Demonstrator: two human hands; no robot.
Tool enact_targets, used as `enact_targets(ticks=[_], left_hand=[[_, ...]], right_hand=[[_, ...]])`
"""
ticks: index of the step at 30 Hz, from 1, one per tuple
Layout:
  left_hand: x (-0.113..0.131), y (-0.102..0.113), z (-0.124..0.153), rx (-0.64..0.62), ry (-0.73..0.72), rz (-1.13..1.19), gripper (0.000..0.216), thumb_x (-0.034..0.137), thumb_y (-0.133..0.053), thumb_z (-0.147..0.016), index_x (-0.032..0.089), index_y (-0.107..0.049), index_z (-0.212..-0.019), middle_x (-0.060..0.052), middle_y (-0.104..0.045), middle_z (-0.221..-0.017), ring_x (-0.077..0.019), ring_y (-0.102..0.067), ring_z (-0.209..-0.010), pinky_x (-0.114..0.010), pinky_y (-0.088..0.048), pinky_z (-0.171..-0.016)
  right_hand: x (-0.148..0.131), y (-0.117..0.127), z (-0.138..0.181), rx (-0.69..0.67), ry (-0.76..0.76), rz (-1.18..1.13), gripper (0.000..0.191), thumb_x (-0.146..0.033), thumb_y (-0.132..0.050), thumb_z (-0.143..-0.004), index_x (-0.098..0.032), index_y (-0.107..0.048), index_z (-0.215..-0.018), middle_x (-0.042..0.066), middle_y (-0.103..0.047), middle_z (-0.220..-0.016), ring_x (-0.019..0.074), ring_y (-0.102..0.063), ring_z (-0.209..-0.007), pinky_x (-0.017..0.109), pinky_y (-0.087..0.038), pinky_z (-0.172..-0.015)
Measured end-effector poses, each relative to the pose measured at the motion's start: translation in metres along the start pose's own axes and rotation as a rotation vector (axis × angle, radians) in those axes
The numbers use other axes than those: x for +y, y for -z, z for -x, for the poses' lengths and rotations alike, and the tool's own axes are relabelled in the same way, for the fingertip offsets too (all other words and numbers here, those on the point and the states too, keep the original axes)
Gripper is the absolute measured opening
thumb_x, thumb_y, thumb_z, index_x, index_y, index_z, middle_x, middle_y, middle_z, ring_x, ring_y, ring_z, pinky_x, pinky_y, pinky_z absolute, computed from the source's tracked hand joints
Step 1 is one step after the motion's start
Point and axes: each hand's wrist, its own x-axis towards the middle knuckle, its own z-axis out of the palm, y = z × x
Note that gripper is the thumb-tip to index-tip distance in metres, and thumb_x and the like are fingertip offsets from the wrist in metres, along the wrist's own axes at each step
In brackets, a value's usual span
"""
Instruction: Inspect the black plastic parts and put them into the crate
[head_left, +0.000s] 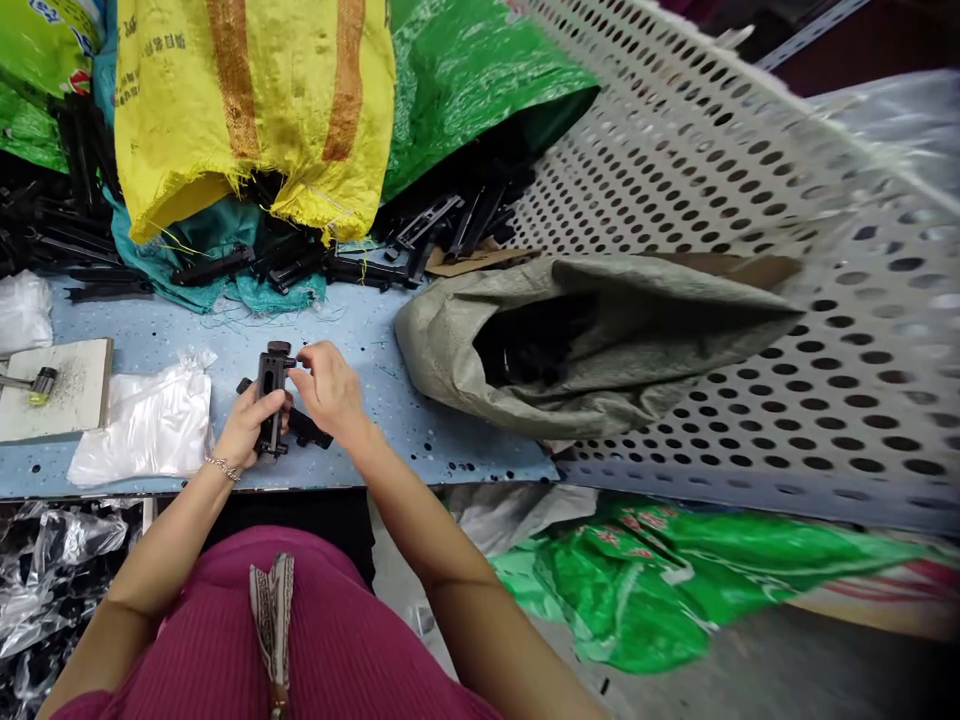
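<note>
My left hand [246,424] grips a black slotted bracket [271,385], held upright near the front of the blue work surface. It looks like a phone-holder clamp, with a wide knob on top and a slot down its face. My right hand [330,385] is closed, thumb and forefinger pinching at a small black knob on the bracket's upper right side. Behind and below lies another black part [307,428], partly covered by my hands. Left of my left hand is a stack of clear plastic bags [150,425].
A yellow woven sack [300,90] spills black parts at the back. The grey-green sack [442,330] on the right lies open with dark contents. A perforated white panel [675,130] bounds the right side. At left a hammer [43,382] rests on a board [75,400].
</note>
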Motion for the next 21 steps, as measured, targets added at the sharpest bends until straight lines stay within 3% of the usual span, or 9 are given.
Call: enact_targets(ticks=[3,5,7,10,12,15,18,21], left_hand=[[0.0,-0.001,0.002,0.076,-0.01,-0.032,0.048,0.05,-0.084,-0.07,0.017,-0.057,-0.092,0.002,-0.062,-0.073,-0.0083,-0.055,-0.053,-0.022,-0.043,-0.05],[0.004,0.002,0.0,0.122,-0.049,-0.006,0.049,0.05,-0.084,-0.071,0.016,-0.059,-0.097,0.002,-0.062,-0.073,-0.0077,-0.054,-0.052,-0.022,-0.042,-0.05],[0.011,0.006,0.0,0.139,-0.07,0.061,0.054,0.049,-0.084,-0.072,0.016,-0.062,-0.109,0.002,-0.062,-0.074,-0.0069,-0.053,-0.053,-0.021,-0.042,-0.05],[0.021,0.009,0.004,0.111,-0.021,0.165,0.061,0.052,-0.082,-0.075,0.015,-0.064,-0.119,0.002,-0.062,-0.076,-0.0063,-0.054,-0.056,-0.02,-0.043,-0.052],[0.024,0.011,0.009,0.131,-0.026,0.141,0.061,0.055,-0.079,-0.076,0.014,-0.066,-0.119,-0.001,-0.065,-0.082,-0.0072,-0.058,-0.062,-0.02,-0.047,-0.058],[0.02,0.024,0.016,0.269,-0.165,-0.055,0.061,0.057,-0.075,-0.081,0.016,-0.066,-0.124,-0.005,-0.07,-0.097,-0.0113,-0.065,-0.077,-0.022,-0.053,-0.071],[0.004,0.053,0.02,0.411,-0.299,-0.349,0.062,0.056,-0.067,-0.088,0.022,-0.055,-0.139,-0.009,-0.068,-0.123,-0.0208,-0.067,-0.109,-0.031,-0.055,-0.091],[-0.022,0.077,0.019,0.471,-0.277,-0.633,0.066,0.054,-0.059,-0.094,0.026,-0.042,-0.151,-0.013,-0.047,-0.156,-0.0293,-0.042,-0.147,-0.044,-0.038,-0.119]], right_hand=[[-0.005,-0.004,-0.018,-0.098,0.005,0.022,0.048,-0.055,-0.028,-0.105,-0.022,-0.059,-0.089,0.008,-0.063,-0.084,0.0227,-0.058,-0.084,0.034,-0.045,-0.078],[-0.013,-0.006,-0.014,-0.169,-0.028,-0.048,0.054,-0.053,-0.019,-0.107,-0.022,-0.059,-0.087,0.005,-0.061,-0.079,0.0201,-0.057,-0.076,0.032,-0.042,-0.072],[-0.023,-0.006,0.001,-0.235,0.066,-0.065,0.058,-0.055,-0.018,-0.107,-0.022,-0.061,-0.087,0.006,-0.063,-0.081,0.0206,-0.056,-0.077,0.033,-0.041,-0.074],[-0.036,-0.008,0.033,-0.299,0.27,0.017,0.054,-0.06,-0.031,-0.104,-0.021,-0.065,-0.089,0.011,-0.065,-0.09,0.0248,-0.056,-0.087,0.038,-0.04,-0.081],[-0.04,-0.013,0.049,-0.322,0.293,0.031,0.052,-0.058,-0.033,-0.104,-0.021,-0.066,-0.089,0.011,-0.065,-0.089,0.0249,-0.056,-0.085,0.038,-0.041,-0.079],[-0.035,-0.018,0.059,-0.336,0.24,0.016,0.049,-0.05,-0.03,-0.107,-0.021,-0.065,-0.088,0.008,-0.064,-0.084,0.0231,-0.056,-0.082,0.036,-0.042,-0.078],[-0.018,-0.02,0.056,-0.254,0.089,0.128,0.035,-0.044,-0.042,-0.105,-0.021,-0.068,-0.104,0.013,-0.068,-0.101,0.0269,-0.057,-0.095,0.039,-0.043,-0.085],[0.007,-0.017,0.047,-0.215,-0.175,0.132,0.033,-0.04,-0.046,-0.103,-0.019,-0.067,-0.119,0.015,-0.069,-0.103,0.0283,-0.059,-0.094,0.039,-0.045,-0.083]])
